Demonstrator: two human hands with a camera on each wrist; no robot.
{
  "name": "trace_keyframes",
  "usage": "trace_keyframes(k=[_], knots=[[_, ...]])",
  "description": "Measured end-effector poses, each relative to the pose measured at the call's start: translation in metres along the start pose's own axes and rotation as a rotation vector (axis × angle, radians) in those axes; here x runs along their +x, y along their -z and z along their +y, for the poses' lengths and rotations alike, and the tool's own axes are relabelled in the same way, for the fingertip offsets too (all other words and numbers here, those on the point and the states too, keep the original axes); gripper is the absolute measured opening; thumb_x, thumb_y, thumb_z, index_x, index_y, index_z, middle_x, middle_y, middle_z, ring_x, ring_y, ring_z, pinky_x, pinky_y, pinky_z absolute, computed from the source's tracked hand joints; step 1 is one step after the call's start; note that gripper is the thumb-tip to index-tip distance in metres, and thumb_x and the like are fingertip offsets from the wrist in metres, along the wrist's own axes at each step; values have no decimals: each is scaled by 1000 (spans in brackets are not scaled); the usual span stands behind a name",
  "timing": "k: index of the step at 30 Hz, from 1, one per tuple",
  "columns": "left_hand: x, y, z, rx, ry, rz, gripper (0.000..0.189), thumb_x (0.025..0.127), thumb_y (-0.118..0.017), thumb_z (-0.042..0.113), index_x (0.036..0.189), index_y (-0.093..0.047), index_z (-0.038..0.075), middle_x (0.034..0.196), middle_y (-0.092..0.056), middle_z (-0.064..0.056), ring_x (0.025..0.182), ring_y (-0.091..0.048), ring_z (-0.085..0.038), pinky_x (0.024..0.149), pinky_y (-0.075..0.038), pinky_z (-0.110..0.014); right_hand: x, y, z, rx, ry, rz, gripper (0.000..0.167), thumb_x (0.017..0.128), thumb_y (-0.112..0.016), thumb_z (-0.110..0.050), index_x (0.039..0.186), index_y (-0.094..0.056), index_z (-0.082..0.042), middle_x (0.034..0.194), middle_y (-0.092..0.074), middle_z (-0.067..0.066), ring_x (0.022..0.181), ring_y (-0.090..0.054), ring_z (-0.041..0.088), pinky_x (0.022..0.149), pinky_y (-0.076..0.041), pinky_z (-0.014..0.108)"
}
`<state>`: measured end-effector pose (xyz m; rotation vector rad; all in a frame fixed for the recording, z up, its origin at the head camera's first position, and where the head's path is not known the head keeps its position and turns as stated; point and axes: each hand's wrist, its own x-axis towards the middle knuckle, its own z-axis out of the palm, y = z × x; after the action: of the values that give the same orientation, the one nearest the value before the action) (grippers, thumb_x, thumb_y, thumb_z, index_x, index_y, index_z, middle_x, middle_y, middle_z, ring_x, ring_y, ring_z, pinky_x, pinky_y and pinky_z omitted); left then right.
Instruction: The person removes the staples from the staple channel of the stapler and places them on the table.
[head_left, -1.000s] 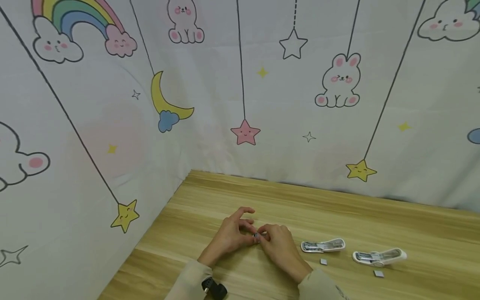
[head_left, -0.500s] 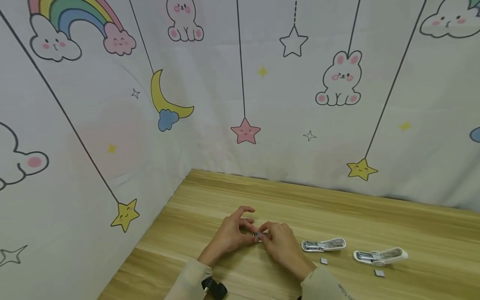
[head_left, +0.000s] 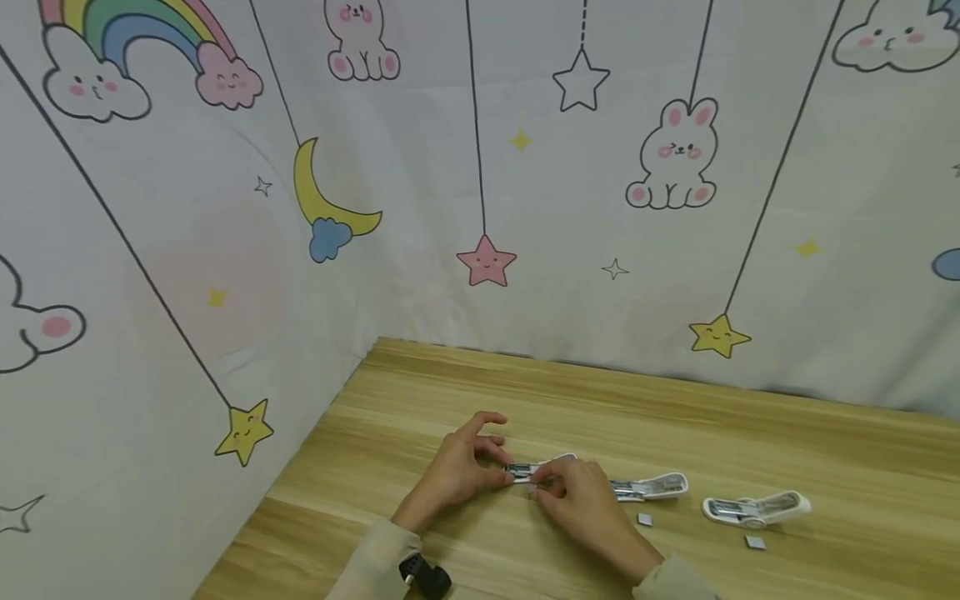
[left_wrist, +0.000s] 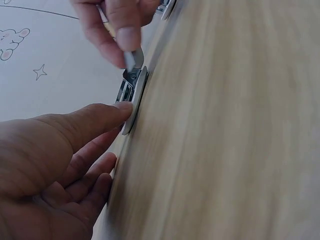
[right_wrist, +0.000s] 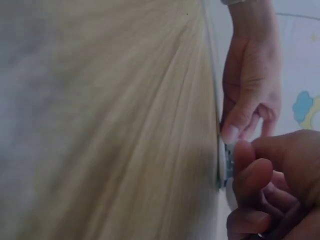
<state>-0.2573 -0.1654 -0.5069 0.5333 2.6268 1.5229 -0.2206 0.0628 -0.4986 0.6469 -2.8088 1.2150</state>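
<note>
A small white stapler (head_left: 520, 472) lies opened out on the table, its metal inside showing. The thumb and index finger of my left hand (head_left: 455, 473) pinch its left end, the other fingers spread above. Over its middle, my right hand (head_left: 583, 496) pinches a small grey piece that looks like a short strip of staples (left_wrist: 131, 61) between thumb and index finger. In the left wrist view that piece is right above the stapler's metal channel. The right wrist view shows both hands close together, with the right fingers covering part of the stapler.
Two more opened white staplers, a nearer one (head_left: 651, 487) partly behind my right hand and a farther one (head_left: 757, 509), lie to the right. In front of them are small grey staple strips (head_left: 644, 520). A printed cloth (head_left: 420, 275) borders the table's back and left.
My right hand has drawn back to the right from the left fingertips, uncovering more of the held stapler. The left hand keeps its grip in place. The head view has shifted slightly.
</note>
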Motion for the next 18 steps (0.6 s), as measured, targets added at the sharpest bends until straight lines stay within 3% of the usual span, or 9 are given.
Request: trace_keyframes(k=[4, 9, 18], knots=[[0, 0, 0, -8, -3, -7, 78, 81, -92, 3, 148, -53, 7, 98, -84, -1, 135, -69, -35, 123, -38, -67, -6, 2, 5, -16, 11, -37, 9, 91, -81, -11, 99, -81, -8, 73, -72, -7, 55, -52, -2, 52, -43, 19], [2, -2, 0, -4, -19, -30, 77, 82, -90, 1, 149, -52, 7, 101, -84, -2, 135, -68, -34, 123, -40, -63, -9, 1, 8, -43, 20, -30, 9, 91, -81, -11, 99, -81, -7, 56, -62, -13, 47, -47, -2, 45, -36, 19], [-3, 3, -8, 10, -32, -29, 76, 84, -86, -2, 151, -51, 7, 102, -81, -2, 131, -68, -31, 119, -44, -60, -11, 12, 6, -42, 36, -19, 15, 95, -80, -23, 105, -81, -11, 61, -61, -15, 51, -46, -3, 50, -39, 20]])
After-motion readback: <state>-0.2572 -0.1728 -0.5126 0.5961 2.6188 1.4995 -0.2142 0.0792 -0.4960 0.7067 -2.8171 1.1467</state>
